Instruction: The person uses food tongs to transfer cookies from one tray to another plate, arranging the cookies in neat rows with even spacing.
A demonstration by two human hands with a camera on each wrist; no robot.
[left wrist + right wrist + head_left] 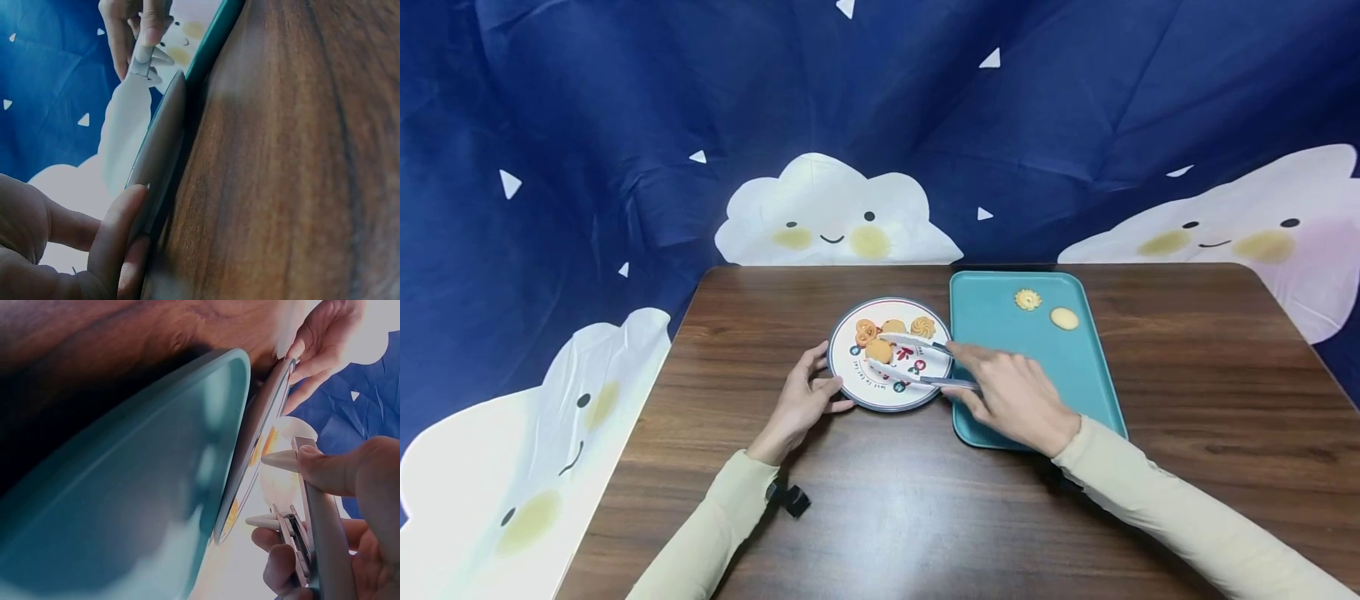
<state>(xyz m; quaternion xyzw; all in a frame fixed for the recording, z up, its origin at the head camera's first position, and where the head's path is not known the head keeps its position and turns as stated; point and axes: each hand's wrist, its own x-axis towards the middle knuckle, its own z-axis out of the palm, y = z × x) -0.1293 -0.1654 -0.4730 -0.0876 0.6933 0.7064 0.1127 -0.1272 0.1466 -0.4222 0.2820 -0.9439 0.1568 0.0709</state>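
A round white plate [871, 392] with printed decoration lies at mid-table. My left hand [801, 406] holds it at its left rim, with the thumb at the edge in the left wrist view. My right hand [1011, 396] grips a pair of tongs [326, 540] with pale tips. The tongs' spread arms reach over the plate, one tip beside a round cookie [878, 351] and the other overlapping a second round cookie [893, 327]. Also on the plate are a pretzel-shaped cookie [866, 332] and a swirled cookie [922, 327].
Right of the plate, close against it, is a teal tray [985, 312]. It carries a flower-shaped cookie [1027, 299] and a smooth oval cookie [1064, 318]. Both stand on a dark wooden table [760, 325]. A blue curtain with clouds hangs behind the table.
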